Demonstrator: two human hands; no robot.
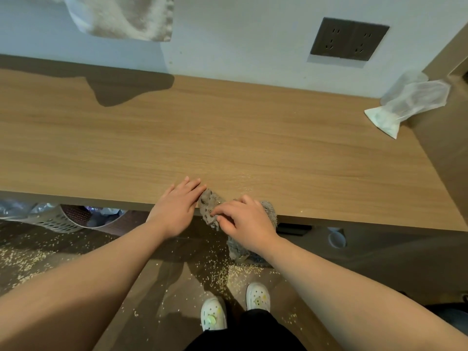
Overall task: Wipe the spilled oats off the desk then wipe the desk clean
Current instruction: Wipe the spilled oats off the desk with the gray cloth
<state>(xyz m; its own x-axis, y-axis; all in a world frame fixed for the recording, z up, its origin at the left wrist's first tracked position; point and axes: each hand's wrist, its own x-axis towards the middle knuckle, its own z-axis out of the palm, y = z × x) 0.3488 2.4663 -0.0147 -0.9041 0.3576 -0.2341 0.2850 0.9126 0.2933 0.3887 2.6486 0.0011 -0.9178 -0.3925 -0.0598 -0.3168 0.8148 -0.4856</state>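
A grey fluffy cloth (209, 208) hangs over the front edge of the wooden desk (177, 138). My right hand (244, 221) grips the cloth at the edge, fingers curled into it. My left hand (176, 206) lies flat on the desk edge, fingers together, its fingertips touching the cloth's left side. A thin dusting of oat crumbs (240, 179) remains on the desk just behind the hands. Many spilled oats (222, 272) lie scattered on the dark floor below, near my white shoes (257, 296).
A clear plastic bag (407, 102) lies at the desk's far right corner by a side panel. A dark wall socket (349, 39) sits above the desk. A towel (121, 16) hangs on the wall. A white basket (59, 219) stands under the desk at left.
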